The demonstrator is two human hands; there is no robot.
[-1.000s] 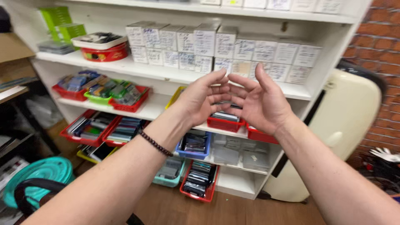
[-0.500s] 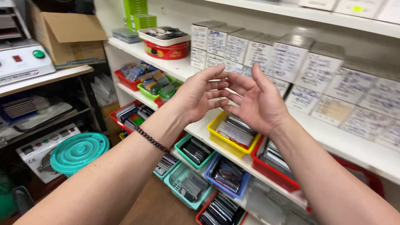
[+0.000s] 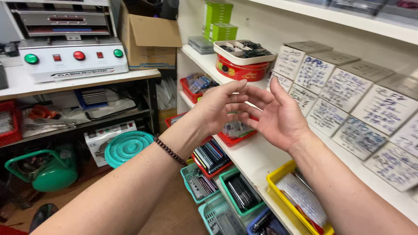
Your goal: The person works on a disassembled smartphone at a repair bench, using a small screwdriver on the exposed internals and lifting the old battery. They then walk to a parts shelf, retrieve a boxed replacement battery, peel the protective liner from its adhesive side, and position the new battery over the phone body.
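White shelving is seen running off to the right, and both hands are held up in the air before it, holding nothing. The left hand is raised with its back to the camera, a dark bead bracelet worn at the wrist, its fingers loosely extended and slightly spread. The right hand is turned palm-up towards it, fingers open and apart, the fingertips of the two hands just touching or overlapping; which cannot be told. Just behind and below the hands a red tray of small packets is set on the shelf, and a yellow basket is placed nearer the camera under the right forearm. Above, a red round tin topped by a white tray of dark parts is seen, with rows of white hand-labelled boxes beside it. Teal baskets are stacked on the lower level. To the left, a white machine with coloured buttons is stood on a bench, with a cardboard box alongside
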